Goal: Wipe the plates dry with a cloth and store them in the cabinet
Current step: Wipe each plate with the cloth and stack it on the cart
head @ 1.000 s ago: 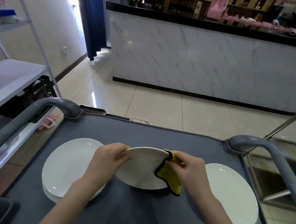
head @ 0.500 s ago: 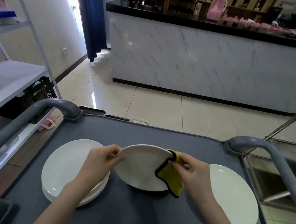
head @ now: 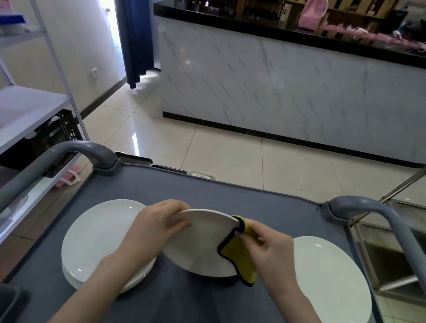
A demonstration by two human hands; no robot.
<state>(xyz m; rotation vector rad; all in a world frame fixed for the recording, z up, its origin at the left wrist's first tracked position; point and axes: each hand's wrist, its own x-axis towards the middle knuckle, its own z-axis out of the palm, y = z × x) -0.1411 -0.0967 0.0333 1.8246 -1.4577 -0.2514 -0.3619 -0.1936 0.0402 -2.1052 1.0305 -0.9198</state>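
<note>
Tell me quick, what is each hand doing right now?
Left hand: holds the tilted plate by its rim.
Right hand: pinches the yellow cloth over the plate's edge.

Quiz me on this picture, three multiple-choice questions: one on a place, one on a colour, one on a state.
1. Where is the stack of plates, relative to the held plate? A) left B) right C) behind
2. The cloth is mainly: A) blue B) yellow C) red
3. The held plate is: A) lying flat B) in a cabinet C) tilted, gripped by both hands
1 A: beside the left hand. 2 B: yellow with black edging. 3 C: left hand on one rim, right hand pinching the cloth over the other.
</note>
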